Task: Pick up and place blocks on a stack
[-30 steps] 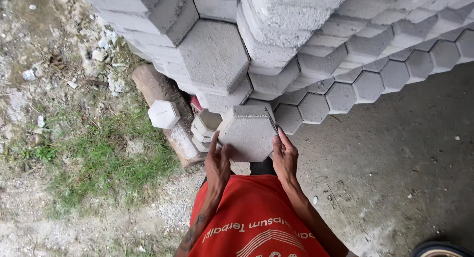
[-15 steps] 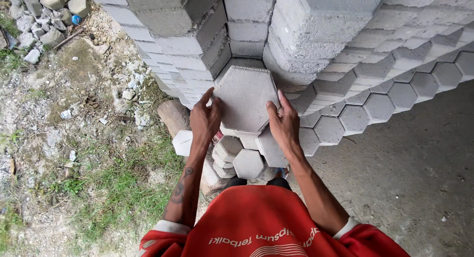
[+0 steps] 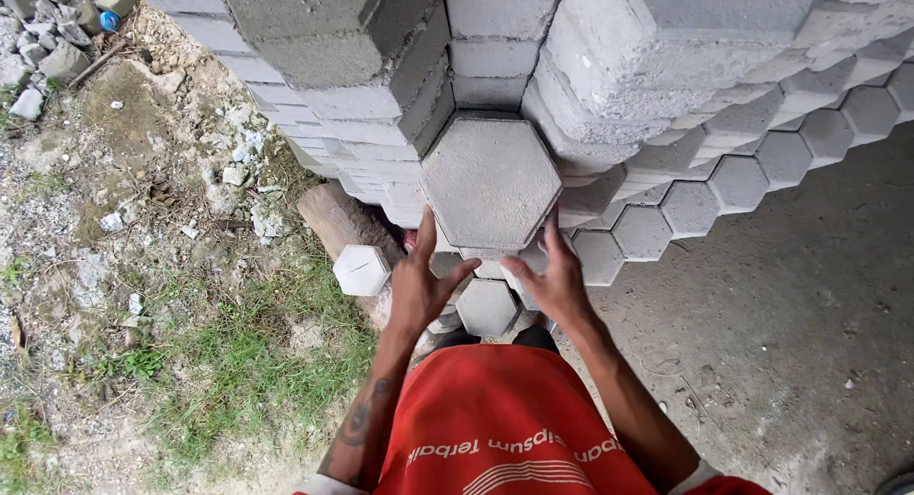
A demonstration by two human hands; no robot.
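A grey hexagonal paving block (image 3: 490, 181) lies flat on top of a column in the stack of hexagonal pavers (image 3: 724, 86). My left hand (image 3: 424, 286) is just below its lower left edge, fingers spread, the index fingertip touching the block's corner. At the lower right edge my right hand (image 3: 550, 278) has its fingers apart too, with one fingertip against the block. Neither palm wraps the block. Lower pavers (image 3: 486, 306) show between my hands. My red shirt (image 3: 505, 428) fills the bottom of the view.
The tall paver stack spreads across the top and right. A log (image 3: 333, 219) and a white hexagonal block (image 3: 362, 269) lie at its foot on the left. Grass and stone rubble (image 3: 57, 38) cover the left ground; bare concrete floor (image 3: 809, 343) lies to the right.
The block went up from low between my hands onto the stack's column. My hands have loosened and dropped below its lower edges with the fingers spread.
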